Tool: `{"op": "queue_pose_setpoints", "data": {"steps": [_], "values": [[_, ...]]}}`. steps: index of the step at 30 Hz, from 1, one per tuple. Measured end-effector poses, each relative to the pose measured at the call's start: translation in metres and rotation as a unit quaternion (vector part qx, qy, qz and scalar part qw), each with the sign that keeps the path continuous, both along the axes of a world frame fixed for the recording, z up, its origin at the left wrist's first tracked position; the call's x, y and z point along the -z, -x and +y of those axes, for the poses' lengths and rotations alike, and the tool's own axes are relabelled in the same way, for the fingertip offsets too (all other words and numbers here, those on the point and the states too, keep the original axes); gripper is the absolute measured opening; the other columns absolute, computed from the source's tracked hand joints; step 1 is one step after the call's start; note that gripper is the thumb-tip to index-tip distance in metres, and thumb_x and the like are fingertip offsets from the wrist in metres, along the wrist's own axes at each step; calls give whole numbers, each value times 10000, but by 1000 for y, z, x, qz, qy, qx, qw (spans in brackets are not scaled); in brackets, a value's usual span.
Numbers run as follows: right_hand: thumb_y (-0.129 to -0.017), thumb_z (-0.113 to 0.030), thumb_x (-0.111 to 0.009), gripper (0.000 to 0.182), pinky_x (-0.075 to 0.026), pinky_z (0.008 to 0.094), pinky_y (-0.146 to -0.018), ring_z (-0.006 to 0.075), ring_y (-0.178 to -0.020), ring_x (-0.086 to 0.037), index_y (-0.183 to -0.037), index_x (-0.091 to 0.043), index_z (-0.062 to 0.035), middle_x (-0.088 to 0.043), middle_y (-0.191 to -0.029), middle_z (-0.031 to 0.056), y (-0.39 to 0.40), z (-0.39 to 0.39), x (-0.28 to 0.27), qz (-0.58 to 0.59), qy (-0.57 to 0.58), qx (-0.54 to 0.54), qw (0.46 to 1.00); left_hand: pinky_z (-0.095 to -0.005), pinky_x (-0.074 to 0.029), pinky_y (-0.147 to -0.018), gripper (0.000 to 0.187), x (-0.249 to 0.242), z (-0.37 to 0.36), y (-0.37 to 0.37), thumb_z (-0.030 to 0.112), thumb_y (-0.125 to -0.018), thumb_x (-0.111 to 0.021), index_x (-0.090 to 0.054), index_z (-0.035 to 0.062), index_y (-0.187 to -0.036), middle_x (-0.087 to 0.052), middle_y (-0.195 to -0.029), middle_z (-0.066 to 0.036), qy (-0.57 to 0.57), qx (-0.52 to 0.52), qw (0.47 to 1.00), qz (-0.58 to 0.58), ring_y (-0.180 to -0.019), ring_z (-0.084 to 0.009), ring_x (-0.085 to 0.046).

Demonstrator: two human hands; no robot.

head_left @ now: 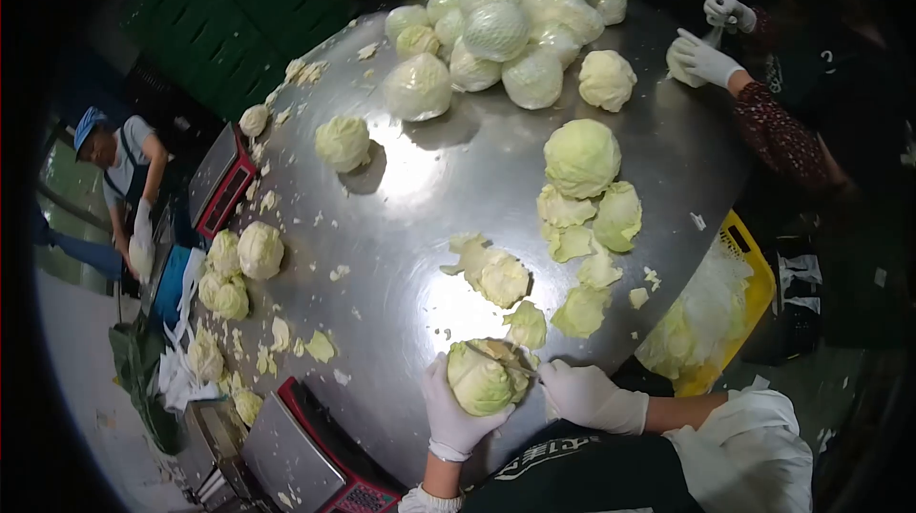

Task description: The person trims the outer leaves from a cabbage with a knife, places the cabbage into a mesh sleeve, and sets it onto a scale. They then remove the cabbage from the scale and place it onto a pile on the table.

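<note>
A pale green cabbage sits in my left hand, whose gloved fingers are wrapped round its left and lower side. My right hand, also in a white glove, is closed on a knife just right of it. Only a thin part of the blade shows against the cabbage's upper right side; the handle is hidden in the fist. Loose leaves lie on the metal table just beyond the cabbage. A small trimmed cabbage rests further off.
Wrapped cabbages are heaped at the far side. A whole cabbage stands by peeled leaves. Scales line the left edge. A yellow basket of leaves is at right. Co-workers' gloved hands work across the table.
</note>
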State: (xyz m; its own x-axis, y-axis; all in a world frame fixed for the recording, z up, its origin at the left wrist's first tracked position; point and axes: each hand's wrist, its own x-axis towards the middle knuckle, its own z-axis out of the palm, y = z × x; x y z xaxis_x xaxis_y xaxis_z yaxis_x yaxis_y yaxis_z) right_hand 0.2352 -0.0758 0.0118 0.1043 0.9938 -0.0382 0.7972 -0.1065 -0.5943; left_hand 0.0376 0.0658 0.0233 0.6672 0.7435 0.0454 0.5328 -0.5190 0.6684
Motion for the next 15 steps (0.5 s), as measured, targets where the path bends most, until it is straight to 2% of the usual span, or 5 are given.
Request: {"op": "queue_pose_setpoints", "data": {"steps": [4,6,10,12,15], "values": [[-914,-105,-555,188,-584,417,-608,345,-764,-713,-1077,-541,-12,-649,-925,188,-1,30,15,-56,90,6,994,-520,-401,-1054,1226,-4,-9,-9,391,-520,-978,-332,-37,-1470,-447,-1323,-263,-4,14,999,34,-1229,-434,-459],[-922,-108,-552,179,-588,453,-695,366,-812,-712,-1069,-545,-5,-670,-941,203,-7,45,36,4,104,22,994,-526,-409,-1054,1225,-9,-14,-14,388,-515,-980,-336,-21,-1473,-448,-1327,-261,-97,58,993,22,-1233,-431,-464],[-938,-204,-585,230,-542,411,-630,349,-683,-641,-1059,-553,-11,-660,-912,174,-22,41,56,224,108,97,964,-480,-429,-1090,1176,26,-15,28,300,-589,-960,-274,-8,-1493,-439,-1386,-218,99,-49,980,-164,-1304,-340,-474],[-954,-277,-603,304,-519,357,-601,250,-662,-611,-1107,-568,-17,-635,-870,128,-19,31,91,249,17,68,966,-474,-425,-1094,1158,23,-18,23,286,-600,-956,-275,-6,-1489,-437,-1383,-211,250,-95,934,-239,-1303,-335,-471],[-999,-402,-620,499,-467,260,-518,92,-597,-553,-1301,-537,-13,-585,-813,28,-13,36,5,482,210,75,847,-466,-418,-1099,1130,10,-23,6,265,-617,-951,-277,-3,-1483,-433,-1379,-200,390,-85,867,-299,-1301,-326,-465]]}}
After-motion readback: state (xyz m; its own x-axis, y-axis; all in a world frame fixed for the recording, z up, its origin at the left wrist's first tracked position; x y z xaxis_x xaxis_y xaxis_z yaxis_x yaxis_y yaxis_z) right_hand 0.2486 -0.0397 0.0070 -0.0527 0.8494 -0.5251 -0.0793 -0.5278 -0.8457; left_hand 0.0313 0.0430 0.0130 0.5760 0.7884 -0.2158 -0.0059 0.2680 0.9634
